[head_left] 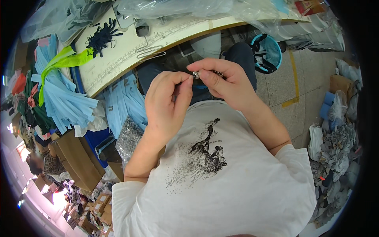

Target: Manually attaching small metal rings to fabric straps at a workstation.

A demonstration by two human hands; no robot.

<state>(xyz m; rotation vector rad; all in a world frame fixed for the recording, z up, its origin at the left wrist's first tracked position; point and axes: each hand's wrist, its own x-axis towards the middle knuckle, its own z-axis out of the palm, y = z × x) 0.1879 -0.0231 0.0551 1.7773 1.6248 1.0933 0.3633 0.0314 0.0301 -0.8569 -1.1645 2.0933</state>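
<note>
Nearest is the wearer's white T-shirt (pixel 252 173), printed with a dark, splattered figure; a tiny line of lettering beside that print is too small to read. Just beyond it, over the lap in dark trousers (pixel 241 59), the two hands meet. The left hand (pixel 167 100) has its grip closed to a pinch, thumb against forefinger, at one side of a small metal piece (pixel 196 74). The right hand (pixel 228 81) has its grip nearly closed as well, thumb and forefinger on the other side of the same silvery piece, with a second bit of metal (pixel 219 74) showing behind the thumb.

Past the hands curves the cream table (pixel 114 65), scuffed and stained, a ruler scale marked along it, its figures too small to read. On it lie a heap of dark cord loops (pixel 103 38) and, across the left end, a lime-green strip (pixel 55 71); light blue strips (pixel 65 102) hang beside that end. Clear plastic sheeting (pixel 189 8) covers the table's far side. To the right, a blue basket (pixel 275 50) holding black straps stands on the tiled floor (pixel 276 87), near yellow tape (pixel 294 75). Grey scraps (pixel 337 146) pile up further right; cardboard boxes (pixel 98 207) fill the room's far left
</note>
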